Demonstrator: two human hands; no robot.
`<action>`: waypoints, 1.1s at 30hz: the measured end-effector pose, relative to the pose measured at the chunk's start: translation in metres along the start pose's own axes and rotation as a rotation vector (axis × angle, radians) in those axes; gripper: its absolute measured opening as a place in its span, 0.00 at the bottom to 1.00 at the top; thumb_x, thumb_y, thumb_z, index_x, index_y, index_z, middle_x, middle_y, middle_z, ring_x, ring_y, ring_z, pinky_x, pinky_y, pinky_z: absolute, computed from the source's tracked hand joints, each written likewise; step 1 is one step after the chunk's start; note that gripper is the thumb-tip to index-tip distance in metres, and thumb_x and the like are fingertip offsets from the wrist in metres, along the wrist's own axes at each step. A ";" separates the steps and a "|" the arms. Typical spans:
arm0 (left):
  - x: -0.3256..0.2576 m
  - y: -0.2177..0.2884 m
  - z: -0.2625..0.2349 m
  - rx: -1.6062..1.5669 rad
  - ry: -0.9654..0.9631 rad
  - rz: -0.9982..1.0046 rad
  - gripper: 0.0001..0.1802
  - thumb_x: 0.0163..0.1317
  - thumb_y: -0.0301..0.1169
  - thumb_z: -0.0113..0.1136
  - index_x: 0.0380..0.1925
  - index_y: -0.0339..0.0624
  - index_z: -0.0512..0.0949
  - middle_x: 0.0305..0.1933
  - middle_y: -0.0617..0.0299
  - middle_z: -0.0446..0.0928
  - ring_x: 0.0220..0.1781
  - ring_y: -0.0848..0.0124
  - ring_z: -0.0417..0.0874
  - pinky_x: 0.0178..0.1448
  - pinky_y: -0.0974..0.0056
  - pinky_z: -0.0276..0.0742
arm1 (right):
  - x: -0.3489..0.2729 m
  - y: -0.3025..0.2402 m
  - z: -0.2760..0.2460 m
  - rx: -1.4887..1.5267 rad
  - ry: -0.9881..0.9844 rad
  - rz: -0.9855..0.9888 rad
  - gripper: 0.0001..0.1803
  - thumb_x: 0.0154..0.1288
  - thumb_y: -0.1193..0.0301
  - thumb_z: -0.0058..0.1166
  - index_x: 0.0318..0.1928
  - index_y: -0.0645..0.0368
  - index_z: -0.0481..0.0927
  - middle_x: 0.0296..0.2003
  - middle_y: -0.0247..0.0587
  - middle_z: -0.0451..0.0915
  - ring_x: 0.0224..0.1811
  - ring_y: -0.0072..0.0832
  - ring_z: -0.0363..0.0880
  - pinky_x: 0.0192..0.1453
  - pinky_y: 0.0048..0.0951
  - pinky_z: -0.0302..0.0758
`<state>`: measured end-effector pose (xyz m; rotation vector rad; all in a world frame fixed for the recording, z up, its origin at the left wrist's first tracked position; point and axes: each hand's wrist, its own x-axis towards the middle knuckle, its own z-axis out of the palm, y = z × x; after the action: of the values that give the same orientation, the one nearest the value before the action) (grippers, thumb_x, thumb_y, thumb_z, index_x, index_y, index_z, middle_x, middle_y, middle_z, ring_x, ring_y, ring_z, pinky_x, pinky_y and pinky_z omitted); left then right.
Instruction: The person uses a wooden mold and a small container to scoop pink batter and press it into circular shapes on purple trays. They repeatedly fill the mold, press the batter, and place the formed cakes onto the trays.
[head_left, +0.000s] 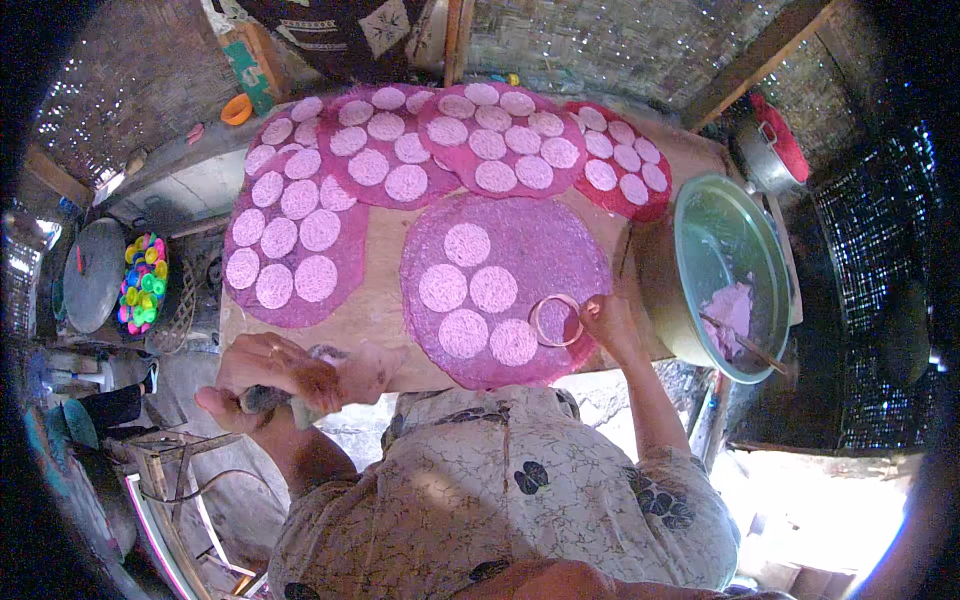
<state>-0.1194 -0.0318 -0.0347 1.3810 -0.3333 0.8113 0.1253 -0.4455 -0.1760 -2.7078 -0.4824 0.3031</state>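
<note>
My right hand [603,325] pinches the edge of a thin light-coloured ring [557,320], which rests on a round pink mesh sheet [570,240] at the table's near edge. Left of the ring, several pale pink discs of stringy dough [493,289] lie flat on that sheet. My left hand [275,375] hovers at the near left, its fingers curled round something greyish that the hand partly hides. Beside its fingertips shows a blurred, pale, bag-like shape [365,370]; I cannot tell whether it belongs to the held thing.
More pink sheets [345,285] covered with dough discs line the left and back of the wooden table [385,260]. A large green basin [690,290] holding pink dough and a stick stands at the right. A metal pot [765,165] is behind it. Colourful small cups [143,285] sit far left.
</note>
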 end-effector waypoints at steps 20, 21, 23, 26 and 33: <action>0.040 0.008 0.018 -0.613 -0.344 -0.182 0.52 0.60 0.77 0.25 0.16 0.39 0.77 0.17 0.49 0.77 0.15 0.59 0.78 0.25 0.55 0.79 | -0.071 -0.055 -0.046 0.445 -0.157 -0.144 0.32 0.64 0.52 0.61 0.60 0.61 0.77 0.49 0.49 0.84 0.52 0.37 0.83 0.54 0.39 0.79; 0.038 -0.006 0.032 -0.707 -0.255 -0.244 0.51 0.60 0.78 0.27 0.18 0.39 0.77 0.17 0.51 0.77 0.16 0.60 0.77 0.24 0.57 0.78 | -0.081 -0.064 -0.047 0.497 -0.290 -0.339 0.37 0.65 0.49 0.59 0.64 0.62 0.71 0.56 0.51 0.78 0.59 0.37 0.76 0.59 0.38 0.75; 0.032 -0.043 0.072 -0.899 -0.069 -0.365 0.50 0.59 0.78 0.30 0.20 0.40 0.78 0.18 0.53 0.76 0.17 0.63 0.75 0.24 0.59 0.75 | -0.101 -0.082 -0.043 0.737 -0.630 -0.583 0.45 0.67 0.44 0.54 0.71 0.65 0.60 0.67 0.53 0.67 0.70 0.40 0.64 0.68 0.38 0.68; 0.057 -0.081 0.120 -0.860 0.178 -0.639 0.49 0.60 0.77 0.33 0.31 0.36 0.79 0.24 0.55 0.77 0.21 0.62 0.74 0.28 0.58 0.73 | -0.106 -0.071 -0.046 1.130 -1.018 -0.381 0.49 0.67 0.38 0.48 0.72 0.66 0.56 0.68 0.54 0.65 0.71 0.41 0.63 0.73 0.39 0.63; 0.116 -0.142 0.221 -1.119 0.003 -0.703 0.44 0.64 0.70 0.41 0.51 0.35 0.73 0.46 0.53 0.75 0.53 0.56 0.75 0.64 0.54 0.67 | -0.075 -0.006 -0.125 1.370 -0.970 -0.052 0.49 0.68 0.31 0.30 0.73 0.60 0.56 0.49 0.57 0.79 0.45 0.40 0.82 0.49 0.42 0.80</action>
<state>0.1111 -0.2025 -0.0204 0.3604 -0.2083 -0.0279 0.0881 -0.5079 -0.0490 -1.0925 -0.3452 1.3363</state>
